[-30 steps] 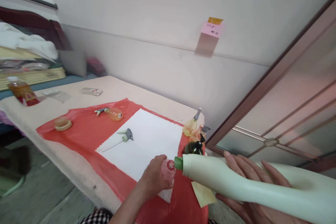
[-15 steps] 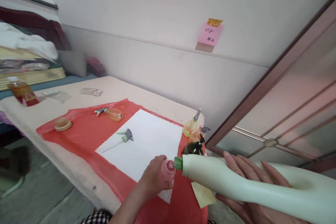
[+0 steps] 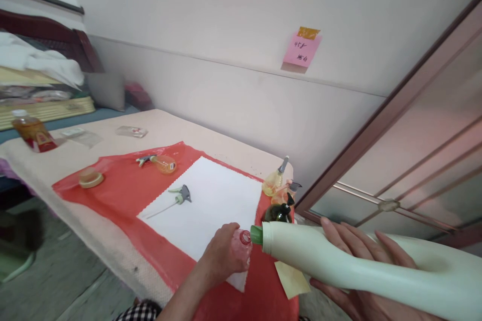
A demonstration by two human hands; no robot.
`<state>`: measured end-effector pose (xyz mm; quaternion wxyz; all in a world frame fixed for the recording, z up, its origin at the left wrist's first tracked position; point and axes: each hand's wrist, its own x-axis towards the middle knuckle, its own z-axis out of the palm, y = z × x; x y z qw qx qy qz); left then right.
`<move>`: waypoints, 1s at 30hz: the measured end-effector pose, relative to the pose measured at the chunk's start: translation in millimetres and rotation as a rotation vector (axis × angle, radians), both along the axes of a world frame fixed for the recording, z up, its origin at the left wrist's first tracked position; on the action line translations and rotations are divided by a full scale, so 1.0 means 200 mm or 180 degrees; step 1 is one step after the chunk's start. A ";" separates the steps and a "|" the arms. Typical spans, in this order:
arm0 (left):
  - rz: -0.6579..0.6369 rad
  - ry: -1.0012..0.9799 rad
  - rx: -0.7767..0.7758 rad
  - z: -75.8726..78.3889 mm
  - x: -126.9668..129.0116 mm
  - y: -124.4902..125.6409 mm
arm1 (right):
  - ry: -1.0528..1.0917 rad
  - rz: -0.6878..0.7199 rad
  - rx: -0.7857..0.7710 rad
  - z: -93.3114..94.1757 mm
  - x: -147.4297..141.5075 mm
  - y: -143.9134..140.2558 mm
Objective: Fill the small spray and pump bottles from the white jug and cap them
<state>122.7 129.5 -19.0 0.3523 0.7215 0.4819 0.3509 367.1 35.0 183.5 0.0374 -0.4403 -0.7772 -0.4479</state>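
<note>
My left hand [image 3: 222,253] is closed around a small clear pink bottle [image 3: 244,248] with an uncapped neck. My right hand [image 3: 365,271] grips a large pale green jug [image 3: 301,248] tipped nearly on its side. The jug's green spout [image 3: 256,234] points at the pink bottle's mouth, close against it; I cannot tell whether they touch or whether liquid flows. A grey and green trigger spray head [image 3: 182,194] with a thin tube lies on the white sheet [image 3: 222,195]. Beyond the jug stand a yellow spray bottle [image 3: 273,183], an orange bottle [image 3: 285,193] and a dark pump bottle [image 3: 276,213].
A red plastic sheet [image 3: 120,200] covers part of the table. On it are an orange spray bottle [image 3: 164,164] and a round lid [image 3: 91,178]. A yellow note [image 3: 291,280] lies beneath the jug. At far left stands an amber bottle [image 3: 33,133]; a wall rises behind.
Almost nothing differs. Both hands, the pink bottle and the jug keep nearly the same positions; the view has shifted very slightly.
</note>
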 end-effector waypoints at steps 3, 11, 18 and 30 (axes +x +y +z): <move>0.0018 -0.0008 0.0034 -0.02 0.00 0.00 | -0.0026 0.0013 -0.0013 0.00 0.00 0.00; -0.0018 -0.0043 0.0066 -0.02 -0.01 0.00 | -0.0124 0.0113 0.0060 0.02 -0.02 0.00; -0.0032 -0.0063 -0.0042 0.01 -0.01 -0.01 | -0.0069 0.0052 -0.0013 0.00 0.00 0.00; -0.0098 -0.0031 -0.0456 0.14 -0.03 -0.03 | -0.0065 0.0144 -0.0091 0.01 0.00 0.00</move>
